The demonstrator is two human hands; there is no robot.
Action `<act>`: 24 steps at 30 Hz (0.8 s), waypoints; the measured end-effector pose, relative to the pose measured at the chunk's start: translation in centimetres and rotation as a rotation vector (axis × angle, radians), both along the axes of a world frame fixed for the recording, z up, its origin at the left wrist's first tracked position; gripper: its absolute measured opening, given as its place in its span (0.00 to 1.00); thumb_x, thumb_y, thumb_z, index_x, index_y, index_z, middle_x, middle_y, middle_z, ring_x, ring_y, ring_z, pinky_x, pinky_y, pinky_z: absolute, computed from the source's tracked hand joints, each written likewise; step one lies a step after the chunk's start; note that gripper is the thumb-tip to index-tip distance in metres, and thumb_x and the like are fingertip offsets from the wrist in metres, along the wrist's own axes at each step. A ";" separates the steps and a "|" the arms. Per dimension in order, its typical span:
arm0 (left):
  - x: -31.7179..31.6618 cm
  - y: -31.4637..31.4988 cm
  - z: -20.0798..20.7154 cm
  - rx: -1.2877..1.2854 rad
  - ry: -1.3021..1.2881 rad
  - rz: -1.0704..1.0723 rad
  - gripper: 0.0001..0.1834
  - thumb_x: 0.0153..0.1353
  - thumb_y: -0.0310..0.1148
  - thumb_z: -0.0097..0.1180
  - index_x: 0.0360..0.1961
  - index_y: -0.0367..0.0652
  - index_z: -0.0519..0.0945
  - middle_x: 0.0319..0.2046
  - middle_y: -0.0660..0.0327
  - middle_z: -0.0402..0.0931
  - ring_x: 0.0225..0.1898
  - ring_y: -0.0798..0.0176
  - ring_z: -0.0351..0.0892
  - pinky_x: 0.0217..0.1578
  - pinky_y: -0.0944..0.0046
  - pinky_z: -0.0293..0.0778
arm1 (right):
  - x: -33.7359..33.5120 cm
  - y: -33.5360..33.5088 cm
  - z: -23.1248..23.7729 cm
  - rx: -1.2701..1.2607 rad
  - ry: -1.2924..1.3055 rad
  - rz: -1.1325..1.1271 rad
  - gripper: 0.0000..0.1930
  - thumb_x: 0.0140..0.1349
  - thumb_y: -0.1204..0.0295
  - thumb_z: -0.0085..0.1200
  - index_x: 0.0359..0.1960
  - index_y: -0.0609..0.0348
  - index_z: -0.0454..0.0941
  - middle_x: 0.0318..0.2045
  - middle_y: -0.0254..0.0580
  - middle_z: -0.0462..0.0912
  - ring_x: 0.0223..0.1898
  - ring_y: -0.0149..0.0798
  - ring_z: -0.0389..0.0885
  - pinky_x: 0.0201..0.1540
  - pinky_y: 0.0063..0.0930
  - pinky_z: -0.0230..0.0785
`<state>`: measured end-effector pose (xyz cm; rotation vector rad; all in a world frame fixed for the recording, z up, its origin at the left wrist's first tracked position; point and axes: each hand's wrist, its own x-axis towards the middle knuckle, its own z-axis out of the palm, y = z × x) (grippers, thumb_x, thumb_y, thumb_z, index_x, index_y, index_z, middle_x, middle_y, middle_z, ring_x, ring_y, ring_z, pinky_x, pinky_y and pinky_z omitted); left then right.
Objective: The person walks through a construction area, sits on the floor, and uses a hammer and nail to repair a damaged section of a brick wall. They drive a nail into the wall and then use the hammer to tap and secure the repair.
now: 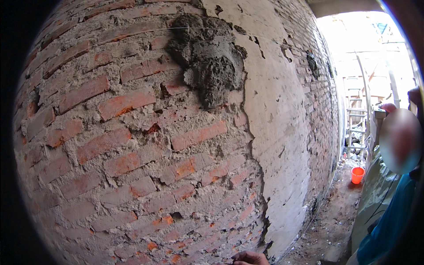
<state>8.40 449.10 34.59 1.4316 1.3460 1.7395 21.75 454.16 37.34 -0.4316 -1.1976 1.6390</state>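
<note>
At the lower edge, right of the middle, my right hand (250,258) shows only in part. Its fingers are curled and closed, and what they hold, if anything, is cut off by the picture's edge. My left hand is out of view. In front of me rises a worn red brick wall (128,105) with rough mortar joints. A thick patch of wet grey mortar (214,59) clings to its upper part, lumpy and uneven, narrowing downward. A thin string (256,34) runs across the wall over the patch's top.
Old pale plaster (276,115) with a broken edge covers the wall right of the patch. Another person in a teal sleeve (386,221) stands close at the right. Farther off are an orange bucket (357,175) on the debris-strewn ground (324,234) and a ladder (357,117).
</note>
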 end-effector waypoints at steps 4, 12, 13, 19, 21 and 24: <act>-1.0 1.2 8.2 0.144 0.416 -0.010 0.07 0.66 0.29 0.55 0.39 0.36 0.77 0.31 0.51 0.80 0.33 0.51 0.82 0.34 0.59 0.76 | 0.3 1.5 5.1 0.389 -0.124 -0.228 0.11 0.67 0.68 0.59 0.40 0.67 0.78 0.31 0.36 0.81 0.35 0.27 0.78 0.38 0.25 0.73; -3.2 3.9 20.7 0.530 0.741 0.011 0.03 0.60 0.22 0.56 0.36 0.37 0.78 0.31 0.52 0.79 0.33 0.54 0.81 0.35 0.60 0.76 | 0.4 2.9 17.6 1.029 -0.185 -0.608 0.10 0.57 0.83 0.59 0.41 0.66 0.79 0.31 0.46 0.83 0.33 0.39 0.85 0.35 0.29 0.75; -3.4 4.0 21.1 0.514 0.736 0.010 0.04 0.60 0.22 0.56 0.36 0.37 0.78 0.34 0.51 0.79 0.37 0.50 0.81 0.38 0.61 0.75 | 0.2 3.0 18.3 1.059 -0.174 -0.636 0.09 0.57 0.84 0.59 0.40 0.67 0.79 0.31 0.46 0.83 0.33 0.39 0.85 0.35 0.28 0.75; -6.9 2.6 18.5 0.498 0.271 -0.011 0.09 0.69 0.29 0.48 0.46 0.35 0.71 0.36 0.50 0.78 0.37 0.60 0.77 0.42 0.61 0.72 | 2.1 6.0 18.3 1.028 0.014 -0.728 0.05 0.59 0.82 0.59 0.36 0.69 0.77 0.32 0.40 0.82 0.33 0.29 0.81 0.35 0.21 0.73; -8.7 1.5 16.0 0.445 0.294 0.044 0.10 0.71 0.30 0.46 0.47 0.34 0.70 0.36 0.48 0.77 0.37 0.61 0.77 0.40 0.61 0.72 | 5.0 7.5 17.1 0.990 -0.176 -0.688 0.06 0.58 0.78 0.61 0.35 0.67 0.78 0.27 0.38 0.82 0.30 0.27 0.80 0.32 0.21 0.73; -10.4 0.5 11.3 0.372 0.272 -0.059 0.10 0.71 0.29 0.44 0.48 0.34 0.69 0.32 0.46 0.79 0.34 0.60 0.78 0.39 0.61 0.72 | 8.0 8.6 12.5 0.885 -0.369 -0.589 0.07 0.63 0.72 0.58 0.38 0.62 0.78 0.30 0.40 0.82 0.30 0.32 0.81 0.35 0.25 0.75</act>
